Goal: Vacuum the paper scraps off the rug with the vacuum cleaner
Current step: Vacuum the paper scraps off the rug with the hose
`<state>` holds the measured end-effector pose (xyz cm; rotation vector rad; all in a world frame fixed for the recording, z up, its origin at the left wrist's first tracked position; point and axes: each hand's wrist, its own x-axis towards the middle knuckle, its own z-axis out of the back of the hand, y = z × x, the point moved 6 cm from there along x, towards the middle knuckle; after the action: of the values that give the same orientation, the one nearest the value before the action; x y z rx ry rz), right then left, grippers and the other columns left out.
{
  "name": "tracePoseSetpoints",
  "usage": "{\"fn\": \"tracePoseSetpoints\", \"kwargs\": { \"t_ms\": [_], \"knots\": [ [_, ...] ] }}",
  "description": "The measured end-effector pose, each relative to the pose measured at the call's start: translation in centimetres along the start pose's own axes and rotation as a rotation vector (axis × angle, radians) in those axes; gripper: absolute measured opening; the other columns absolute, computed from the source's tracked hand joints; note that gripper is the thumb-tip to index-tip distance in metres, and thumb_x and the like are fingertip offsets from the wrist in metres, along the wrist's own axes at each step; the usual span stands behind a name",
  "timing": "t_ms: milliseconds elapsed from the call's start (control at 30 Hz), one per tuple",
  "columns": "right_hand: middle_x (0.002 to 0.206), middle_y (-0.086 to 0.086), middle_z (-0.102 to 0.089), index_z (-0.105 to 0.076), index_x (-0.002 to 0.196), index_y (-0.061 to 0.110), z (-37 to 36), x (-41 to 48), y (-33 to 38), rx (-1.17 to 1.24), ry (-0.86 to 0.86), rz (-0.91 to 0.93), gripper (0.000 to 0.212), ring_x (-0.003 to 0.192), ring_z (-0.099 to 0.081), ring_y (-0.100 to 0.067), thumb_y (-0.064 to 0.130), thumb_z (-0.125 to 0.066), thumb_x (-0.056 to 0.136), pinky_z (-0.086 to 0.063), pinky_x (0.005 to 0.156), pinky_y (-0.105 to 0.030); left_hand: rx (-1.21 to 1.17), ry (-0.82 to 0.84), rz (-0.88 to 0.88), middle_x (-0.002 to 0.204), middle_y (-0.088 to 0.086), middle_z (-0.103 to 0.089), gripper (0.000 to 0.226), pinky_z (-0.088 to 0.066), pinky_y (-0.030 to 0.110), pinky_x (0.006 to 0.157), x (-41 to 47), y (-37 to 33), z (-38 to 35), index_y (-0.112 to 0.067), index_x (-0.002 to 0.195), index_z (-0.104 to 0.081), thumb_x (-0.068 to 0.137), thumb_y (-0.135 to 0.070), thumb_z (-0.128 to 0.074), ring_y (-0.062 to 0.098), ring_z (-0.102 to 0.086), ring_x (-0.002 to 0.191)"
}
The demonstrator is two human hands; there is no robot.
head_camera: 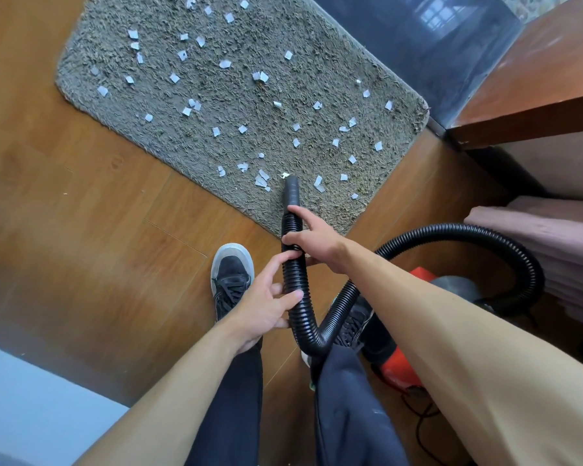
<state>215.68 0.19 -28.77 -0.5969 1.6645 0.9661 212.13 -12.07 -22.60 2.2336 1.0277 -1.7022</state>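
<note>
Two hands gripped one black hose (297, 297): right hand (312, 240) wrapped nearer the nozzle, left hand (263, 307) below; dozens of paper scraps (225, 64) dotted one rug (216, 95).

This is looking like a room in a home. Warm brown wood-plank flooring (81, 203) is running underfoot, with a shaggy grey-brown rectangular rug (249, 95) lying on it. A reddish-brown wooden furniture top (535, 95) is standing at the right, with folded pinkish-mauve fabric bedding (552, 237) sitting below it.
</note>
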Motion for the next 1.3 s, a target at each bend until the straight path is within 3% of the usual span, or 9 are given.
{"fn": "tracePoseSetpoints", "kwargs": {
  "t_ms": [233,400,667,967,1100,1300],
  "knots": [
    [0.128,-0.008,-0.054,-0.030,0.150,0.033,-1.0,0.5,1.2,-0.071,0.024,0.003,0.070,0.085,-0.062,-0.017,0.006,-0.055,0.091,-0.054,0.057,-0.030,-0.022,-0.011,-0.008,0.120,0.020,-0.065,0.056,-0.055,0.056,0.088,0.0,-0.2,1.1,-0.050,0.127,-0.049,0.098,-0.003,-0.055,0.024,-0.067,0.097],
    [0.118,-0.006,-0.055,-0.031,0.150,0.032,-0.9,0.6,1.6,-0.103,0.024,0.004,0.069,0.079,-0.061,-0.017,0.007,-0.057,0.091,-0.050,0.052,-0.027,-0.021,-0.018,-0.005,0.110,0.018,-0.069,0.056,-0.054,0.058,0.088,0.1,-0.2,1.3,-0.051,0.125,-0.050,0.098,-0.002,-0.054,0.025,-0.068,0.098],
    [0.125,-0.008,-0.058,-0.035,0.147,0.034,1.1,0.1,-0.6,0.055,-0.035,-0.017,0.068,0.092,-0.064,-0.018,0.006,-0.057,0.089,-0.057,0.059,-0.032,0.043,0.021,0.011,0.097,0.008,-0.070,0.056,-0.057,0.054,0.084,0.8,-0.1,-0.3,-0.048,0.129,-0.048,0.098,-0.002,-0.054,0.022,-0.067,0.091],
    [0.122,-0.003,-0.058,-0.037,0.147,0.035,3.9,-1.1,-3.2,0.240,-0.113,-0.039,0.066,0.075,-0.057,-0.009,0.006,-0.059,0.092,-0.052,0.047,-0.022,0.180,0.073,0.041,0.098,0.010,-0.067,0.056,-0.060,0.042,0.077,1.6,-0.5,-2.3,-0.049,0.130,-0.048,0.097,-0.004,-0.055,0.020,-0.065,0.092],
    [0.125,-0.003,-0.059,-0.035,0.148,0.036,4.4,-1.0,-3.2,0.255,-0.114,-0.021,0.067,0.079,-0.059,-0.008,0.007,-0.058,0.093,-0.051,0.050,-0.023,0.206,0.057,0.028,0.099,0.010,-0.065,0.056,-0.058,0.046,0.080,1.9,-0.8,-2.9,-0.050,0.129,-0.048,0.096,-0.005,-0.056,0.020,-0.064,0.091],
    [0.127,-0.003,-0.058,-0.037,0.147,0.038,4.6,-0.6,-2.9,0.265,-0.093,0.007,0.067,0.083,-0.060,-0.009,0.007,-0.059,0.091,-0.053,0.054,-0.027,0.225,0.020,0.005,0.101,0.010,-0.065,0.057,-0.059,0.042,0.077,2.2,-1.0,-3.2,-0.048,0.130,-0.047,0.096,-0.004,-0.056,0.020,-0.063,0.091]
  ]
}}
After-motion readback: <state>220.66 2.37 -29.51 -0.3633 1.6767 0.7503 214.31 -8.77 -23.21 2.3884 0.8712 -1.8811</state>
